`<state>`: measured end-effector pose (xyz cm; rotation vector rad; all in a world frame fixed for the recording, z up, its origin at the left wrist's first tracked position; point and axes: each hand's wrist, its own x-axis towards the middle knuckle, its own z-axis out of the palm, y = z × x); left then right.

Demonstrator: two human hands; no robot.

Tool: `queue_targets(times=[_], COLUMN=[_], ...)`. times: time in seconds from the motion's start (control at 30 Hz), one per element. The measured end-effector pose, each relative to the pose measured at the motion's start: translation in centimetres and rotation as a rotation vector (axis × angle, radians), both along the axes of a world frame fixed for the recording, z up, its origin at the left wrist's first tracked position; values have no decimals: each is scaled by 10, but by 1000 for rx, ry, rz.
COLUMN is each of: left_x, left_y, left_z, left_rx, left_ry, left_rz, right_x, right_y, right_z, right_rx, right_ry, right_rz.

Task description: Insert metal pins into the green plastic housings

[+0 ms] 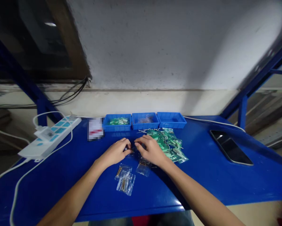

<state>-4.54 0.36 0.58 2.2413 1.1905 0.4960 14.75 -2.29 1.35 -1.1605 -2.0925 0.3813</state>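
My left hand [119, 152] is closed, thumb and fingers curled together, with a bit of clear plastic at the fingertips. Close beside it, my right hand [152, 150] has its fingers bent inward; whatever they grip is hidden. Below the right hand lies a small clear bag [143, 168] with brown, screw-like pieces, partly covered by the hand. Two more such bags, an upper bag [122, 171] and a lower bag [126, 184], overlap on the blue table [100, 194]. A pile of clear bags with green and white contents [165, 142] lies right of my right hand.
Along the wall stand three blue bins: a left bin [117, 128] with green-and-white pieces, a middle bin [145, 125] with clear bags, and an empty right bin [171, 125]. A white power strip [49, 138] and cables are at left, a phone [230, 147] at right.
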Motion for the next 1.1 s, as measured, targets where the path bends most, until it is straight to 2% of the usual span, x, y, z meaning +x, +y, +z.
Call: queue_targets(times=[0.17,0.3,0.37,0.47,0.57,0.67,0.77,0.9,1.03,1.1], left_x=[10,17,18,16,13,13,17,22,24,24], left_y=[-1,-8,-10,-10,-6,-2,-2,-6,-6,-6], left_z=[6,14,15,11,3,-6,-12,-13,-10,-7], left_rx=[-173,-202,-109,128,286,352,314,246,179,183], left_ry=[-423,-644,-593,-334,-96,67,165,115,-135,-256], left_rz=[163,240,237,212,205,295,328,331,309,272], right_x=[0,-1,-2,-1,2,3,2,0,2,3], right_y=[0,0,0,2,3,3,2,2,3,3], right_z=[0,2,3,3,4,5,4,1,3,6], right_rx=[-53,-127,-149,-156,-148,-119,-75,-64,-80,-144], right_ry=[117,278,298,270,247,214,179,156,170,221], right_rz=[-50,-84,-91,-115,-150,-154,-137,-142,-165,-163])
